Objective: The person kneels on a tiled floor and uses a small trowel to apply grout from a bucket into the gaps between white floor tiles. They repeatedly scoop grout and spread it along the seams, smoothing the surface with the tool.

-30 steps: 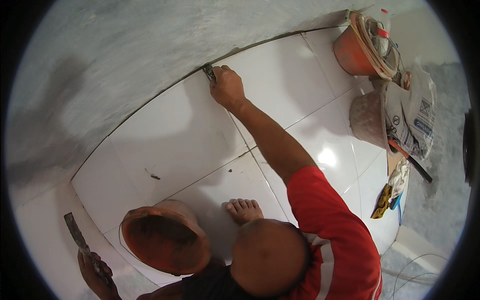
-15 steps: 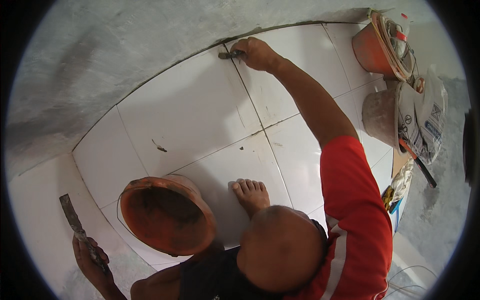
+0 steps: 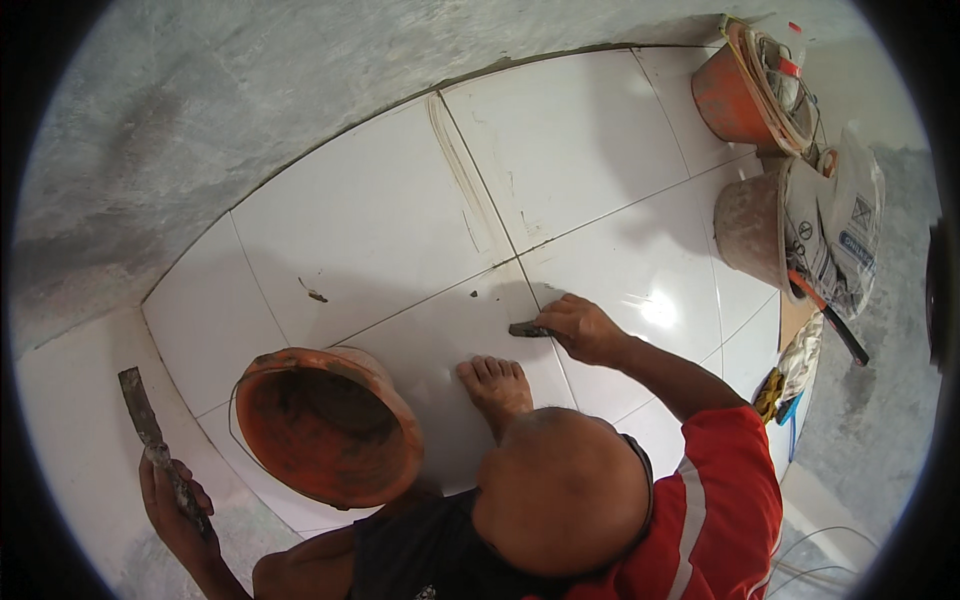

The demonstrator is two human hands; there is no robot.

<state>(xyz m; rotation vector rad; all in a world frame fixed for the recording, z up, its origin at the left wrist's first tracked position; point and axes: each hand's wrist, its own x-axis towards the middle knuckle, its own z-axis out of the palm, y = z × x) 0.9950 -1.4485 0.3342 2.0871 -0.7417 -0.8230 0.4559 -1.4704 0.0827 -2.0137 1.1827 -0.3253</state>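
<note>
My left hand [image 3: 178, 510], off to the lower left, grips the handle of a narrow, mortar-crusted flat-bladed scraper [image 3: 138, 405], blade pointing up and away. My right hand [image 3: 582, 330] pinches a small dark flat piece [image 3: 526, 329] against the floor, at the joint between two white tiles. Its exact kind cannot be made out. Past the tile crossing, pale grout streaks [image 3: 465, 180] run beside the same joint up to the wall. Left of my foot [image 3: 497, 390], an orange bucket [image 3: 400, 400] leans with its mouth toward me; greyish residue coats its inside.
A grey plastered wall [image 3: 280, 90] borders the far side. At the right stand an orange bucket with a bottle [image 3: 725, 100] and a dirty bucket [image 3: 745, 225] with plastic sacks [image 3: 850, 240] and an orange-black handled tool [image 3: 835, 320]. Small crumbs [image 3: 316, 296] lie on the tiles.
My right hand has drawn the dark piece from the wall end of the joint back toward me, past the tile crossing. Streaks now show along the far joint. My left hand keeps its grip.
</note>
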